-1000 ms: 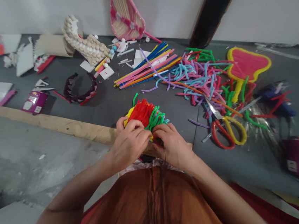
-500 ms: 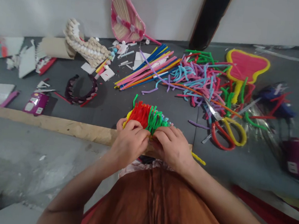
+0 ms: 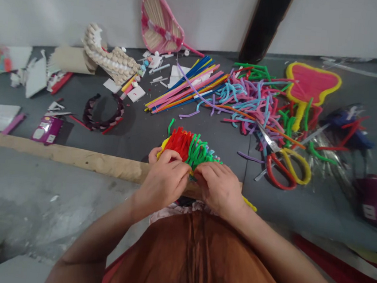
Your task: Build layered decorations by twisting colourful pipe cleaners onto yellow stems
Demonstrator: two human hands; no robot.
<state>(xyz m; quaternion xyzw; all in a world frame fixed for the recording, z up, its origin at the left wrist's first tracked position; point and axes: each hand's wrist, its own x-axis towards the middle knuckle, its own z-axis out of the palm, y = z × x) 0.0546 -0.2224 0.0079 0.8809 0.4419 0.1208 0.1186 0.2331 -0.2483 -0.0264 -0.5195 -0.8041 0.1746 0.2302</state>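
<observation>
A tuft of cut pipe cleaners (image 3: 188,146), yellow, red, green and light blue, stands up between both hands near the front of the grey mat (image 3: 136,127). My left hand (image 3: 163,179) is closed round its left side, fingers curled over the red and yellow part. My right hand (image 3: 219,186) pinches its right side at the green strands. A yellow pipe cleaner end (image 3: 249,204) sticks out beside my right wrist. The base of the tuft is hidden by my fingers.
Scissors with red and yellow handles (image 3: 283,161) lie to the right. A heap of coloured pipe cleaners (image 3: 246,98) and long straight ones (image 3: 187,85) lie behind. A dark headband (image 3: 102,113), purple packet (image 3: 46,129), wooden plank (image 3: 63,156) and paper scraps sit left.
The hands shifted slightly on the tuft; my right hand moved a little left and up over the green strands. The tuft stays in place.
</observation>
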